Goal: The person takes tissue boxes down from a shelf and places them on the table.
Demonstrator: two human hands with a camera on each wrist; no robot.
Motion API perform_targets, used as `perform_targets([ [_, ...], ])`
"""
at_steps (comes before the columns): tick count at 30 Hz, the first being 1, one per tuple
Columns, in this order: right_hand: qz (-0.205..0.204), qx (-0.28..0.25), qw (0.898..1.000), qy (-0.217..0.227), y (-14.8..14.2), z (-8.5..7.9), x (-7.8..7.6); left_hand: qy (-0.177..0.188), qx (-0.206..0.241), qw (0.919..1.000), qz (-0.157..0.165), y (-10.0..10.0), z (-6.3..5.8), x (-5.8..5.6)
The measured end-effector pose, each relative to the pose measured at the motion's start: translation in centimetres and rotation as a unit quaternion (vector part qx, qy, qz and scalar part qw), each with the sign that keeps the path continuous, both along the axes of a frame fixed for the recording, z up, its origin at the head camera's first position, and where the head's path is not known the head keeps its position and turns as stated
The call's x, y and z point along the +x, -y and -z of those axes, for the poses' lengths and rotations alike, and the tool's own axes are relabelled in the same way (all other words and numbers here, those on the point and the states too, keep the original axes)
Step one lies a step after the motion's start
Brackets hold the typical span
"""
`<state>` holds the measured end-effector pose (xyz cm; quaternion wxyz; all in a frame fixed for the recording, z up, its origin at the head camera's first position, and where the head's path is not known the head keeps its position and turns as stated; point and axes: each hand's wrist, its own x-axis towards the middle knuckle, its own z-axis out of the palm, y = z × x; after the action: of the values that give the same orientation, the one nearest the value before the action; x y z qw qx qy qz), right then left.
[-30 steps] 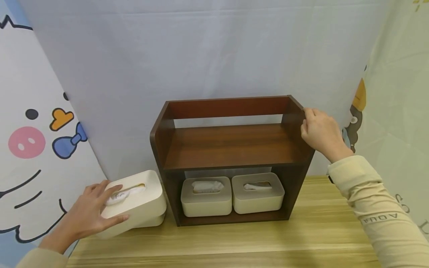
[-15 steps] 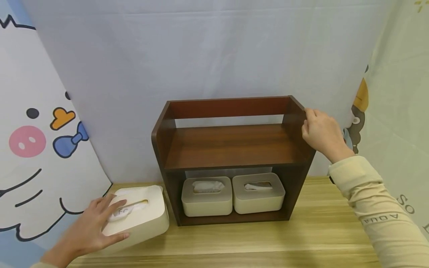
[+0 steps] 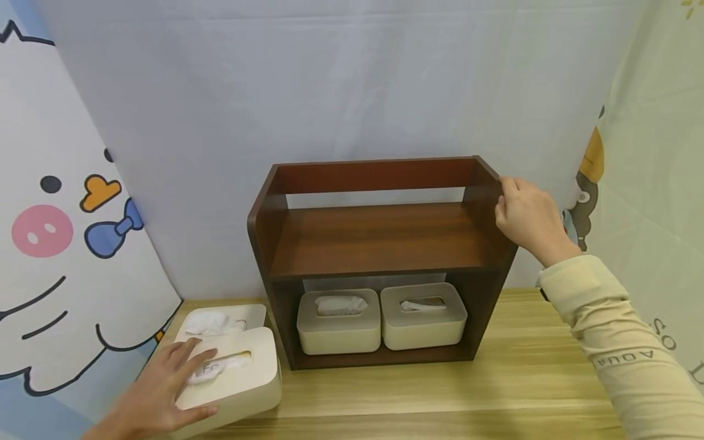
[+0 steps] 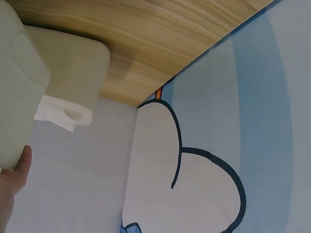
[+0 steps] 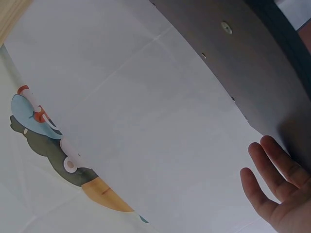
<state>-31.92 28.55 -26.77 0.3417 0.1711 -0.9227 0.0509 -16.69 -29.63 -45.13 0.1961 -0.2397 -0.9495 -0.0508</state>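
Observation:
My left hand (image 3: 165,391) holds a cream tissue box (image 3: 250,394) at the lower left of the head view, thumb along its front and fingers over its top. A white tissue shows in its slot. In the left wrist view, this held box stands tilted at the left edge, the fingertips (image 4: 23,162) against it. Right behind it, another tissue box (image 3: 254,315) rests on the table. My right hand (image 3: 530,214) grips the top edge of a dark brown two-tier shelf's right side panel (image 3: 489,214). In the right wrist view, several fingers extend beside that panel's outer face.
Two tissue boxes, a left one (image 3: 338,339) and a right one (image 3: 426,335), stand side by side in the lower tier. The upper board (image 3: 379,238) is bare wood. A pale curtain (image 3: 374,79) hangs behind the wood-grain table (image 3: 418,403); a printed cartoon sheet (image 3: 66,293) borders the left.
My left hand has brought the held tissue box toward the front and slightly right, uncovering the box behind it. My right hand has stayed on the shelf's side panel.

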Motion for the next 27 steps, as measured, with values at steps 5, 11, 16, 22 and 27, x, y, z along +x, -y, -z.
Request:
perform_targets([
  [5, -0.001, -0.001, 1.0, 0.001, 0.0, 0.0, 0.1, 0.033, -0.028, 0.9989, -0.018, 0.1, 1.0, 0.4],
  [11, -0.001, -0.001, 1.0, 0.0, 0.0, 0.0, 0.1, 0.088, -0.04, 0.9942, -0.047, 0.4, 2.3, 0.8],
  [16, 0.004, 0.002, 1.0, 0.003, 0.0, 0.0, 0.0, 0.09, -0.036, 0.9944, -0.042, 0.9, 3.4, 0.6],
  [22, 0.008, 0.002, 1.0, 0.009, 0.0, 0.0, 0.0, 0.088, -0.025, 0.9952, -0.036, 1.5, 4.0, 0.3],
  [27, 0.009, 0.004, 1.0, 0.011, 0.0, 0.0, -0.1, 0.086, -0.021, 0.9953, -0.04, 1.9, 4.4, 0.3],
])
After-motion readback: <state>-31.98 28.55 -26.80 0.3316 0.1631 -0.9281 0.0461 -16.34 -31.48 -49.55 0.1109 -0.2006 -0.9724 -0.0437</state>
